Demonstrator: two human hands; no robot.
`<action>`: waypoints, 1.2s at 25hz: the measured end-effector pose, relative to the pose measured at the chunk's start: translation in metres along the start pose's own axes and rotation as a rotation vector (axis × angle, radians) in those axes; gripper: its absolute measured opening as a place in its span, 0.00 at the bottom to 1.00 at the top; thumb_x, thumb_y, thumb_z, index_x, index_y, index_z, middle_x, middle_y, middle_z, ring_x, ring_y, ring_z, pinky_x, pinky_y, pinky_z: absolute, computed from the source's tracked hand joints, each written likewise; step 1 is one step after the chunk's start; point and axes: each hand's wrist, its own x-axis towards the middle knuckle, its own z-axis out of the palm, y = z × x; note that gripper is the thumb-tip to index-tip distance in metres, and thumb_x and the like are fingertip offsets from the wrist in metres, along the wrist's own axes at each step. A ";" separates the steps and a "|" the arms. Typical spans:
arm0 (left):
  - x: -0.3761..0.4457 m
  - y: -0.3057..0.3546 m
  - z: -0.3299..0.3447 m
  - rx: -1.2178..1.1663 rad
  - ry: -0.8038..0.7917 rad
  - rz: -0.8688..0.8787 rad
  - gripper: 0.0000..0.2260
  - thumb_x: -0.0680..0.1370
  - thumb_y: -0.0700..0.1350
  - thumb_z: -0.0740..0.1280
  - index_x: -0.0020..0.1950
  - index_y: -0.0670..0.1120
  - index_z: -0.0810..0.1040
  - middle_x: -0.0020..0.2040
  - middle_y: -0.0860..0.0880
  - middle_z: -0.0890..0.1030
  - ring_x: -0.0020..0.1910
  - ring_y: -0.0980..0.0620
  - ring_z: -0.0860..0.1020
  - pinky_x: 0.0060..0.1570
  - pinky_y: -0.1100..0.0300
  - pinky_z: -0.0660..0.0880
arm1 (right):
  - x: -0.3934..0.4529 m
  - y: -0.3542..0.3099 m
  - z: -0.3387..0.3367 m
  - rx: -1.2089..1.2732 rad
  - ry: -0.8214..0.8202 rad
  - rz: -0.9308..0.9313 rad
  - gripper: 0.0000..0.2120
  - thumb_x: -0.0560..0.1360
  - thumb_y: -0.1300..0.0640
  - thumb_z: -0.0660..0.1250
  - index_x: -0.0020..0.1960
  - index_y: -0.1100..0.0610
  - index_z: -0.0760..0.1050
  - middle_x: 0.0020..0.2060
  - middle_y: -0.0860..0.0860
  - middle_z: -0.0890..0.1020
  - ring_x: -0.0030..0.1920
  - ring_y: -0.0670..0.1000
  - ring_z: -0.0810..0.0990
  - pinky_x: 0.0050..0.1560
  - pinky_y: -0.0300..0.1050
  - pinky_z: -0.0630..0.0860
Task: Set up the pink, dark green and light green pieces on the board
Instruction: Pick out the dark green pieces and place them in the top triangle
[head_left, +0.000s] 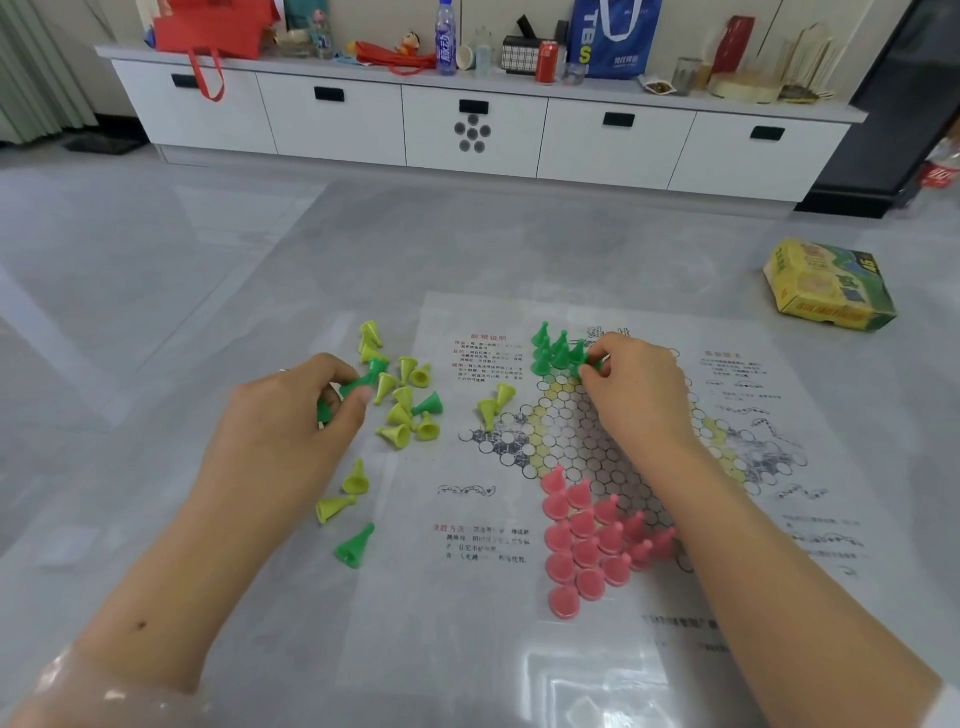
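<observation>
A paper board (613, 452) printed with a star of circles lies flat on the grey surface. Several pink pieces (587, 540) stand in its near point. Several dark green pieces (553, 349) stand in its far point, and my right hand (636, 389) pinches one dark green piece (589, 366) beside them. My left hand (291, 421) is closed around dark green pieces (358, 384) left of the board. A loose heap of light green pieces (405, 400) lies by that hand, and two light green pieces (496, 405) stand at the board's left side.
A yellow and green game box (828, 286) lies at the right. Two light green pieces (345, 493) and one dark green piece (356, 545) lie on their sides near my left forearm. A white cabinet (472, 130) crowded with bags and bottles stands behind.
</observation>
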 end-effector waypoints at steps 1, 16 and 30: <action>0.000 -0.001 0.000 -0.002 -0.001 -0.004 0.05 0.76 0.48 0.63 0.47 0.49 0.75 0.34 0.54 0.75 0.35 0.57 0.72 0.36 0.65 0.68 | 0.000 0.000 0.000 0.001 -0.004 -0.002 0.07 0.76 0.59 0.63 0.52 0.59 0.78 0.46 0.54 0.82 0.38 0.49 0.73 0.38 0.39 0.68; -0.009 0.022 0.013 -0.139 -0.098 0.000 0.05 0.75 0.45 0.66 0.50 0.50 0.78 0.38 0.56 0.76 0.34 0.60 0.71 0.35 0.77 0.65 | -0.018 -0.016 -0.075 0.429 -0.145 0.003 0.06 0.75 0.56 0.64 0.43 0.52 0.79 0.34 0.47 0.81 0.32 0.46 0.75 0.35 0.39 0.73; -0.019 0.029 0.011 -0.569 -0.318 -0.047 0.05 0.72 0.45 0.69 0.42 0.50 0.73 0.35 0.58 0.84 0.41 0.60 0.78 0.40 0.71 0.69 | -0.058 -0.057 -0.052 0.737 -0.534 -0.314 0.08 0.73 0.63 0.67 0.46 0.52 0.80 0.36 0.46 0.83 0.37 0.41 0.81 0.42 0.34 0.78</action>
